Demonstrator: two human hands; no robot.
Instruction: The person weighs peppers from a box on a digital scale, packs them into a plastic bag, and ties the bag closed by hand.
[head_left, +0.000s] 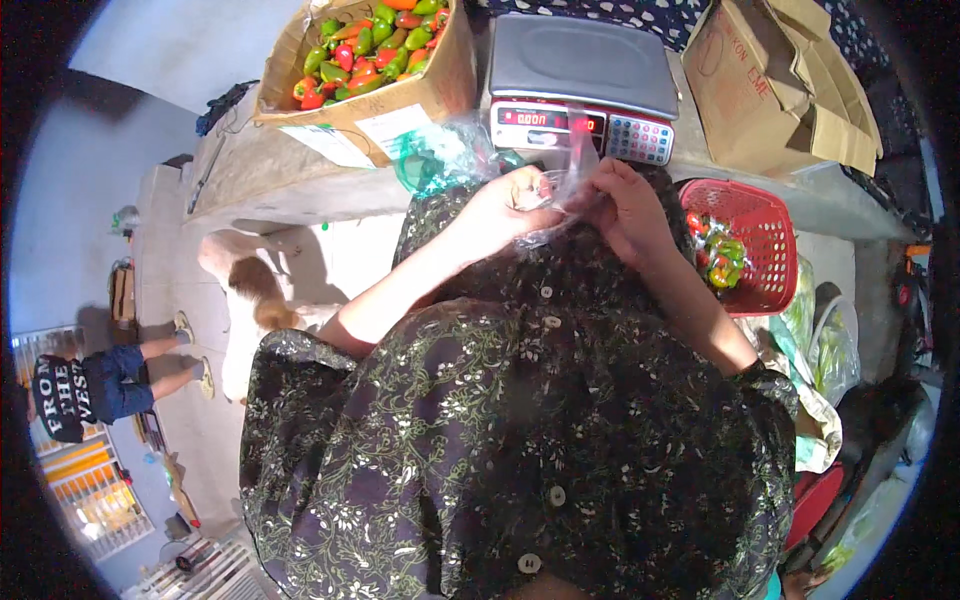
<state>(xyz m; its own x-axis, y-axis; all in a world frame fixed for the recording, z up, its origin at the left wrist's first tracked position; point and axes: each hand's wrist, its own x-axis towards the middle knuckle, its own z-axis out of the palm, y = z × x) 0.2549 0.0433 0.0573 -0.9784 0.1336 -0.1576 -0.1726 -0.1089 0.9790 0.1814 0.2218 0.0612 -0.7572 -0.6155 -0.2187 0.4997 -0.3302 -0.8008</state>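
A clear plastic bag (576, 161) is held above my lap, its film stretched between both hands. My left hand (517, 199) pinches one side of it, and my right hand (622, 199) grips the other with curled fingers. Beyond them stands a digital weighing scale (581, 64) with a bare steel platform and a lit red display. More clear and green plastic bags (442, 154) lie to the left of my left hand. At the back left, a cardboard box (405, 112) holds many red and green peppers (367, 56).
To the right, a red plastic basket (769, 247) contains bagged peppers (724, 262). An open cardboard box (750, 97) stands beside the scale on the concrete ledge (315, 180). A white and brown dog (255, 292) is on the floor at left; farther off stands a person (112, 382).
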